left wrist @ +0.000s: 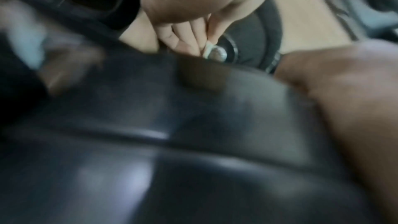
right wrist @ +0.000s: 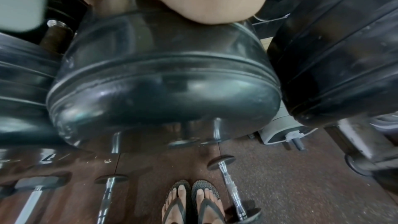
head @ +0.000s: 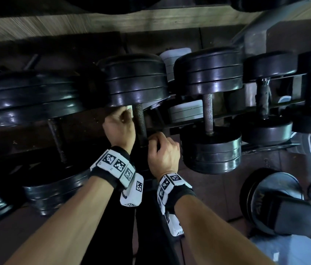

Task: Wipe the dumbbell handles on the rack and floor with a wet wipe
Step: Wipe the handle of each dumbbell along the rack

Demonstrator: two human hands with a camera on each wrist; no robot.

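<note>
left hand: fingers curled round a white wet wipe, at the top of the knurled dark metal dumbbell handle | right hand: fingers curled at the handle's lower end, grip on it cannot be told | dumbbell: black rubber plates, lying on the metal rack | floor: chrome bars

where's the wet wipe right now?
Head view: the wet wipe shows as a small white patch in the left hand, at the top of the dumbbell handle, just under its upper weight plates. The right hand is at the handle's lower end.
</note>
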